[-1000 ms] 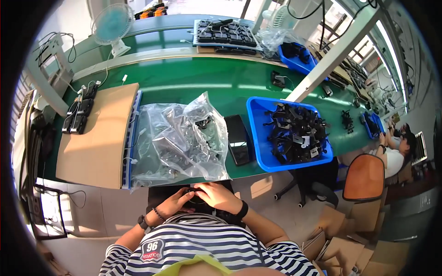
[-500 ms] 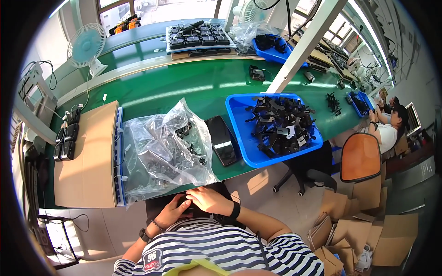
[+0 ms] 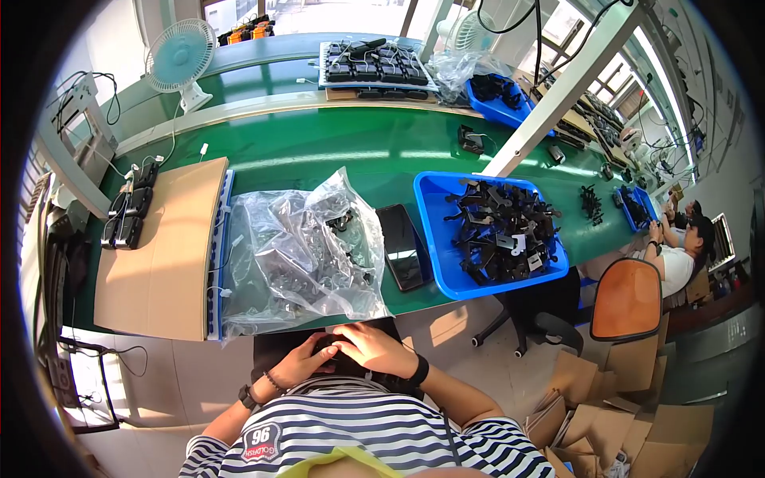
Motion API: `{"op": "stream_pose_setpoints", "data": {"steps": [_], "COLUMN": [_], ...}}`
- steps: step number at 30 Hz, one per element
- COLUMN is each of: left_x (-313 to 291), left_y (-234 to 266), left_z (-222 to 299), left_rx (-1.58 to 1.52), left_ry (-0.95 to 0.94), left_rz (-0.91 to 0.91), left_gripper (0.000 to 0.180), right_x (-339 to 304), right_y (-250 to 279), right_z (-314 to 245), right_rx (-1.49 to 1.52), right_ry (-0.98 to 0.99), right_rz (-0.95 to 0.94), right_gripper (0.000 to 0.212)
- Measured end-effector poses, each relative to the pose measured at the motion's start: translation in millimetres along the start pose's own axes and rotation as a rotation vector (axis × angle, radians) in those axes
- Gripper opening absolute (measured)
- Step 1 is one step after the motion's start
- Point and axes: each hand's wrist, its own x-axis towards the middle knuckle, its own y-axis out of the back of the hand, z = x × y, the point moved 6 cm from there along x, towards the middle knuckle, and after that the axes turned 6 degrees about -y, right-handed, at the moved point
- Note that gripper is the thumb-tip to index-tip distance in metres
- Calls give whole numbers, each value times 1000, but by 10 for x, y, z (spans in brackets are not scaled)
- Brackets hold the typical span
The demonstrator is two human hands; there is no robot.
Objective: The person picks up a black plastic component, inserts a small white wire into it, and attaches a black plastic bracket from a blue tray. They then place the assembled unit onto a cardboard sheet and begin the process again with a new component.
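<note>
A: How does your grip stand?
B: Your left hand (image 3: 299, 364) and right hand (image 3: 376, 349) meet just off the worktop's (image 3: 275, 143) near edge, both curled inward. A dark piece (image 3: 326, 342) seems tucked between them, perhaps steadied two-handed; I can't tell which hand has it.
A: Why's the tub (image 3: 441, 248) there?
B: Probably to keep the black parts (image 3: 504, 231) within your reach.

Your shirt (image 3: 351, 414) is striped navy and white, your table (image 3: 319, 143) green, the tub (image 3: 429, 239) blue, the parts (image 3: 494, 227) mostly black, the cardboard (image 3: 159, 263) tan.
</note>
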Motion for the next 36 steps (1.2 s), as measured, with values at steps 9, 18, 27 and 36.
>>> {"op": "stream_pose_setpoints", "data": {"steps": [9, 18, 27, 36], "left_x": [41, 20, -4, 33], "left_y": [-14, -61, -83, -84], "left_z": [86, 176, 132, 202], "left_rx": [12, 20, 29, 44], "left_ry": [-41, -16, 43, -36], "left_rz": [16, -1, -55, -23], "left_gripper": [60, 59, 63, 65], "right_x": [-29, -10, -19, -100], "right_y": [115, 3, 57, 142], "right_z": [-66, -45, -88, -134], "right_rx": [27, -19, 47, 44], "right_ry": [6, -11, -23, 25], "right_rz": [30, 63, 64, 74], "right_gripper": [34, 35, 33, 30]}}
